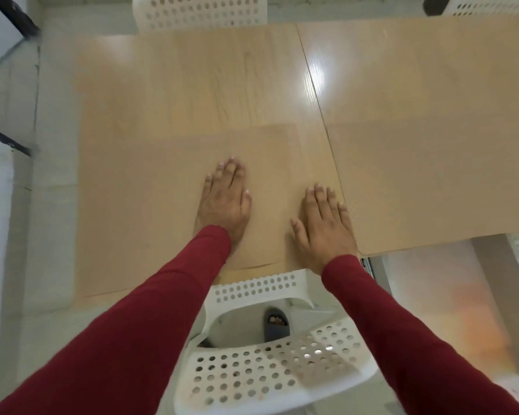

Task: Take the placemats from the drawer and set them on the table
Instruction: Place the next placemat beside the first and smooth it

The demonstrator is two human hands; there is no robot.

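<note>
Fingers (pixel 228 172) of the left hand (pixel 224 202) lie straight and close together, flat on a tan placemat (pixel 150 205). The right hand (pixel 324 226) also lies palm down, its fingers straight and slightly spread, thumb angled out to the side. Both arms reach forward from the bottom of the head view in dark red sleeves (pixel 150 319).

The placemat under the hands lies flat on the near left part of a light wooden table (pixel 192 79); its colour is close to the wood (the edges are faint). The right hand rests at the mat's right side, its outer fingers touching the dark seam (pixel 315 85) that runs across the tabletop. A second placemat (pixel 432 181) lies flat just beyond that seam, on the right part of the table.

Below the hands, a white perforated chair (pixel 267 372) is tucked against the table's near edge. Another white perforated chair (pixel 198 12) stands at the far side.
</note>
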